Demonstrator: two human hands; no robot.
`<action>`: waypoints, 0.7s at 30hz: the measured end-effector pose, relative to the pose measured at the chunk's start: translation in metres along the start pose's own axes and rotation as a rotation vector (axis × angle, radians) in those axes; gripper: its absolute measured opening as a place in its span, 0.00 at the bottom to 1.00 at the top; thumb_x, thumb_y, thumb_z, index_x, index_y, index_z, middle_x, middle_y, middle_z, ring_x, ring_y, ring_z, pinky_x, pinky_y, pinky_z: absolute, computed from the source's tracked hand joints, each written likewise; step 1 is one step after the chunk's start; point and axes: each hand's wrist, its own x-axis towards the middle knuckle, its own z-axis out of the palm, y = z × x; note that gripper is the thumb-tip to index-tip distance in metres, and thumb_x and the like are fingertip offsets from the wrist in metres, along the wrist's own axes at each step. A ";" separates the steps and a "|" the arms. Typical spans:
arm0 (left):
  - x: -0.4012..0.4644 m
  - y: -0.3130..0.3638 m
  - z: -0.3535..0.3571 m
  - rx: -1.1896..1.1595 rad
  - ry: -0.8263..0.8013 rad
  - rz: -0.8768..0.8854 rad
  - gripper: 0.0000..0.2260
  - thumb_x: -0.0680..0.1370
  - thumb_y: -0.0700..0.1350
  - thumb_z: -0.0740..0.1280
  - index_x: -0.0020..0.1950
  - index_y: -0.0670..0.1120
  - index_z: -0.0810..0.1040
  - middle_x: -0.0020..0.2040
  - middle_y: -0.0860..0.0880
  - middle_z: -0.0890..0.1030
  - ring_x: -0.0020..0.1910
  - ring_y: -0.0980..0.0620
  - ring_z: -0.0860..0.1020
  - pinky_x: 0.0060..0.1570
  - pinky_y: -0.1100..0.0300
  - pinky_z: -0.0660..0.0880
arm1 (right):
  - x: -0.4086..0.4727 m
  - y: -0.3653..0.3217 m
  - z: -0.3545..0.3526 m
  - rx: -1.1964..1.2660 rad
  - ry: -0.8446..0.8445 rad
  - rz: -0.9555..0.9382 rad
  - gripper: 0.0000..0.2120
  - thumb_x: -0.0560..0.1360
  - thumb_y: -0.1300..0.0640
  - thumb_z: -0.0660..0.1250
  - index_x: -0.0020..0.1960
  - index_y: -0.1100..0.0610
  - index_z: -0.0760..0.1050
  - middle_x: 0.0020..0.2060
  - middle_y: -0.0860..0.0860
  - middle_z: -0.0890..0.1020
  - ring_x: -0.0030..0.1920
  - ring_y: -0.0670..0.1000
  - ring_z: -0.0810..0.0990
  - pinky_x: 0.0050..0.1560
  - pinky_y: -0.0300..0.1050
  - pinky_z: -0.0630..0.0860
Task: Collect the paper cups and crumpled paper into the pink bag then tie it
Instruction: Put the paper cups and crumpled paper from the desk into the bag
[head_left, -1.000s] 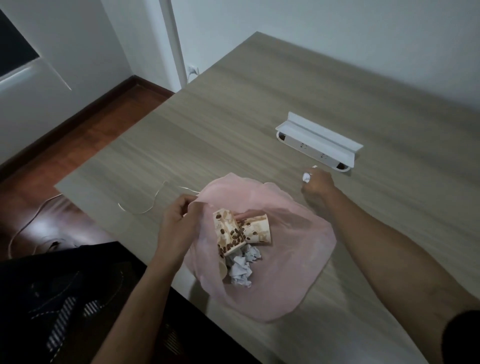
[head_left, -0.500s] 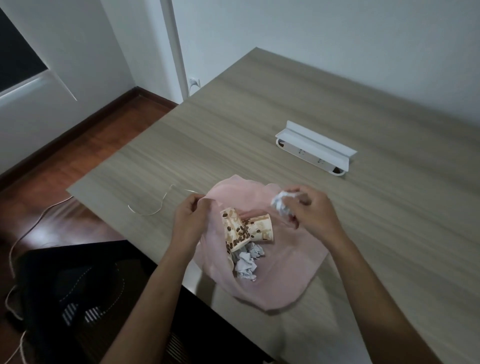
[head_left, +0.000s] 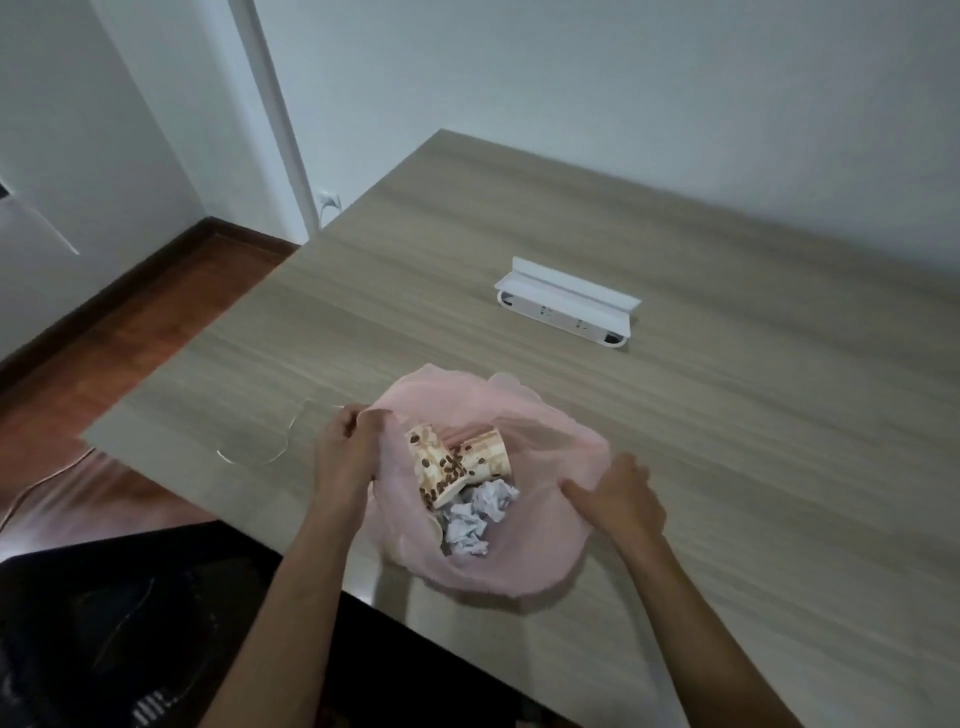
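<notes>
The left hand (head_left: 347, 457) pinches the left rim of the pink bag (head_left: 540, 551), fingers curled into the plastic and holding the mouth open. The right hand (head_left: 615, 501) grips the bag's right rim, thumb pointing inward over the opening. Between the two hands, inside the bag, lie two paper cups (head_left: 454, 465) printed with brown coffee beans; they touch each other, both tipped on their sides. No lettering on them can be read. Just below the cups, nearer the wrists, sit three wads of crumpled paper (head_left: 475, 517), white and grey. The bag rests on the wooden table (head_left: 727, 415). Left of the left hand a thin wire loop (head_left: 254, 454) lies near the table edge. Well beyond the right hand sits one white socket box (head_left: 566, 306), its markings too small to read.
</notes>
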 end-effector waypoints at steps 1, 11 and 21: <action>-0.001 -0.002 0.001 -0.005 -0.012 -0.009 0.09 0.66 0.49 0.65 0.39 0.44 0.78 0.33 0.50 0.76 0.33 0.52 0.71 0.32 0.58 0.68 | 0.001 0.008 0.005 0.006 -0.093 0.022 0.30 0.71 0.39 0.69 0.64 0.58 0.71 0.61 0.57 0.78 0.57 0.59 0.80 0.51 0.47 0.74; -0.009 0.028 -0.022 0.025 0.079 0.103 0.07 0.69 0.49 0.65 0.35 0.47 0.73 0.31 0.51 0.70 0.31 0.51 0.65 0.29 0.61 0.63 | 0.002 -0.011 -0.071 0.698 0.296 -0.226 0.08 0.68 0.53 0.68 0.33 0.53 0.71 0.28 0.43 0.77 0.30 0.41 0.74 0.30 0.35 0.68; -0.022 0.028 -0.036 0.023 0.027 0.001 0.10 0.79 0.43 0.61 0.52 0.39 0.78 0.50 0.38 0.81 0.45 0.43 0.78 0.41 0.52 0.77 | 0.005 -0.016 -0.076 0.694 0.135 -0.205 0.07 0.68 0.54 0.69 0.35 0.57 0.76 0.30 0.48 0.80 0.34 0.53 0.79 0.36 0.45 0.77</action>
